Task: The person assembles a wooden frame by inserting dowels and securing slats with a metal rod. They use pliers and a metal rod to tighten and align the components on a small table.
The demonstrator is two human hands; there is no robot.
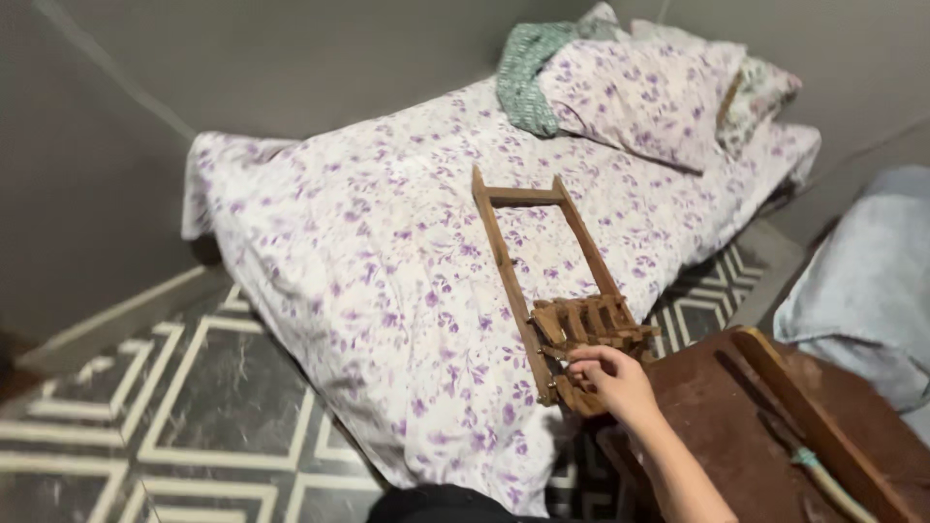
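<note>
A dark brown wooden folding frame [542, 252] lies on the bed, with two long rails, a crossbar at the far end and a cluster of slats at the near end. My right hand [610, 380] is closed on the frame's near slatted end, at the edge of the mattress. Its forearm comes in from the lower right. My left hand is out of view.
The bed [368, 261] has a white sheet with purple flowers. A matching pillow [639, 92] and a green patterned cloth [528, 68] lie at its far end. A brown wooden table [736, 416] stands at lower right, grey-blue fabric [872, 281] beyond it. The floor [194, 416] is dark patterned tile.
</note>
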